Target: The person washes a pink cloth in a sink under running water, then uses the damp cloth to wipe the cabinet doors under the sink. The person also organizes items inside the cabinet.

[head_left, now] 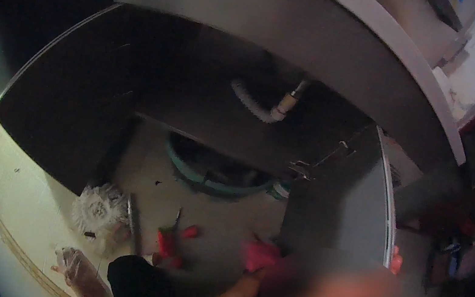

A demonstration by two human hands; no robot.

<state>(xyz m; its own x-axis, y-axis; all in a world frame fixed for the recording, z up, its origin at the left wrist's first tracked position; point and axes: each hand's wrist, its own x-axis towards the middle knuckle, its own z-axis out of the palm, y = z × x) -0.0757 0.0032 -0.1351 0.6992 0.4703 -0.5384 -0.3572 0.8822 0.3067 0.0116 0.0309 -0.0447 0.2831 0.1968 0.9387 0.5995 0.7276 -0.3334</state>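
Though a lumpy red bundle (261, 255) lies beside the left hand (243, 292), its finger grip (too dim) I cannot tell.

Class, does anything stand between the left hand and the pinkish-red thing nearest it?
Nothing visible stands between the left hand and the pinkish-red thing; the blurred patch beside them leaves actual contact unclear.

The pale hose (249, 102) looks ribbed and plastic, the tub (186, 174) smooth plastic, the panel (227, 9) smooth and matt, the red tool (164, 241) plastic-like.
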